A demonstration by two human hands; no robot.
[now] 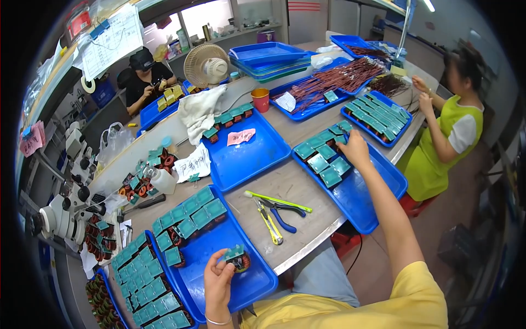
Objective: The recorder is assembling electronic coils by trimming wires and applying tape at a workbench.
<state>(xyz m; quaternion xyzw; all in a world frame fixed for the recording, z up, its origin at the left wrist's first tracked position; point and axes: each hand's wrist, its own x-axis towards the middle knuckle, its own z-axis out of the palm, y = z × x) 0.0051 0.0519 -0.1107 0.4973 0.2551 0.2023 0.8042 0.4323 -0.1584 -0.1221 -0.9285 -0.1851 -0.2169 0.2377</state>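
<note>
My left hand (218, 282) pinches a copper-wound ring coil with a green square board on top (239, 259), raised over the front blue tray (205, 266). Rows of similar green-topped coils (189, 214) stand along that tray's far and left sides. Stretched out to the right, my right hand (356, 151) has its thumb and fingers closed around another green-topped coil (341, 139). This one is at the far end of the right blue tray (364, 200), among several more of the same kind. The fingers partly hide it.
Between the trays lie pliers (282, 214), a yellow utility knife (269, 223) and a green stick (279, 201). Behind is a blue tray with a pink note (257, 156). A red cup (261, 100), fan (207, 64) and microscope (57, 218) stand around. Two people work nearby.
</note>
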